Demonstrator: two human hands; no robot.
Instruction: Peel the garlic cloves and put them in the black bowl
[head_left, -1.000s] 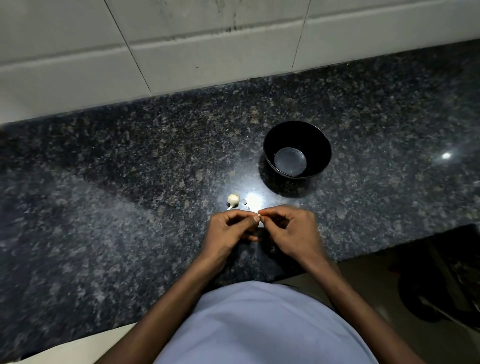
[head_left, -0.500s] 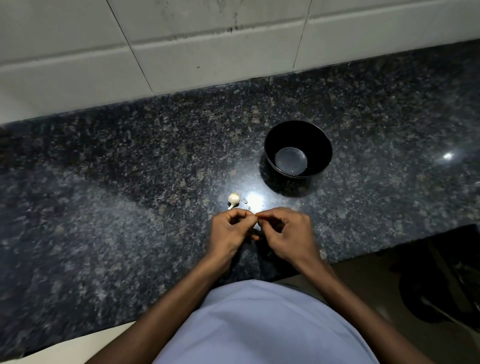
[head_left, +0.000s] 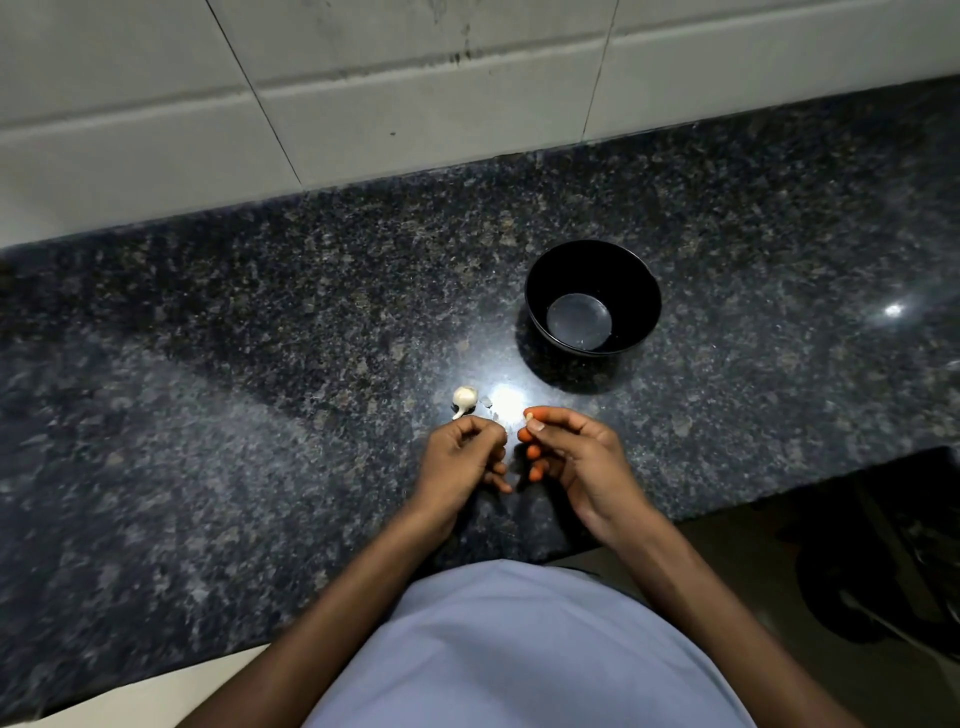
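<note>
Both hands work just in front of the black bowl (head_left: 592, 260): your right hand (head_left: 576, 457) pinches a garlic clove (head_left: 528, 416), your left hand (head_left: 460, 457) is curled, contents unclear, so strip all skin first.

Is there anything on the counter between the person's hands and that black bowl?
Nothing visible. Bare counter lies between the right hand and the black bowl; the garlic piece and skin bits lie off to the left.
</note>
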